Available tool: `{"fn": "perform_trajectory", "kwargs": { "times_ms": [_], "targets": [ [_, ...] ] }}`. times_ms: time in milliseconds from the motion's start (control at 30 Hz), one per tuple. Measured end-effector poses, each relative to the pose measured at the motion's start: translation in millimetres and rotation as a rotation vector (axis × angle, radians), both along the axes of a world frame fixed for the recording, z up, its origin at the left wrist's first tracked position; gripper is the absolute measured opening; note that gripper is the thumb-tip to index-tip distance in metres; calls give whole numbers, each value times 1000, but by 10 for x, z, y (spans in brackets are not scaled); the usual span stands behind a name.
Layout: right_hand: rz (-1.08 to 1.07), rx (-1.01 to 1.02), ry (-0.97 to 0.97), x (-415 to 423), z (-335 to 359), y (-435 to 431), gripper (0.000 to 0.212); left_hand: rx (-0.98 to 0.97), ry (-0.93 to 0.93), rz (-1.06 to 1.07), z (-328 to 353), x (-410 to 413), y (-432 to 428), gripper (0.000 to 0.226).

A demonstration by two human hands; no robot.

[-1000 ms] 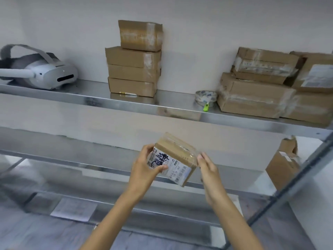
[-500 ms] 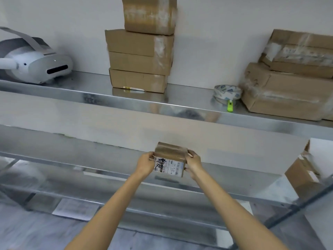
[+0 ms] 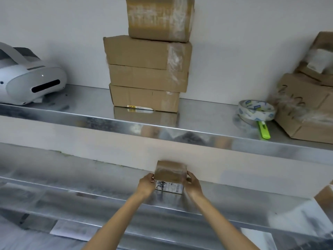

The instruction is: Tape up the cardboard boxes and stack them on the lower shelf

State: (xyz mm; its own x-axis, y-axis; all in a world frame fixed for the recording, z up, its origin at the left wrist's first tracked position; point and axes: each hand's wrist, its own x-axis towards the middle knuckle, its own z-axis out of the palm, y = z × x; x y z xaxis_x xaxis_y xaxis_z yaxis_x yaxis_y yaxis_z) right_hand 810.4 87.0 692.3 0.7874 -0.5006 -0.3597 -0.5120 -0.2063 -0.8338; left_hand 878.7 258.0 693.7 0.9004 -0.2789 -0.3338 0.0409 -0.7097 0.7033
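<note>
**Steel lower shelf, small taped box between two hands**

The small taped box is low over the shelf's middle, its long axis running 9 to 3. The left hand clasps its 9 o'clock end and the right hand its 3 o'clock end, both equally near. Blur hides whether its base touches metal.

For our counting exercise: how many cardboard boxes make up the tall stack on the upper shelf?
4, one atop another: bottom box, second box, third box, top box. The frame crops the top box, so more may be hidden above.
</note>
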Motion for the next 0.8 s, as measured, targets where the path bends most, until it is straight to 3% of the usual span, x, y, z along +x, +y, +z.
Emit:
{"fn": "perform_trajectory", "kwargs": {
  "times_ms": [133,400,567,800],
  "targets": [
    [-53,-57,-13,-138,22,20,49,3,12,-8,43,-51,16,52],
    [-119,-51,-229,-761,450,-78,19,-57,-174,11,499,-521,97,38],
    [-13,23,-356,-1281,1151,-44,24,-116,-328,-14,1194,-1112,41,31],
    [196,87,-668,-1927,2510,100,29,-441,-584,-66,2616,-1751,107,32]
  ]
}}
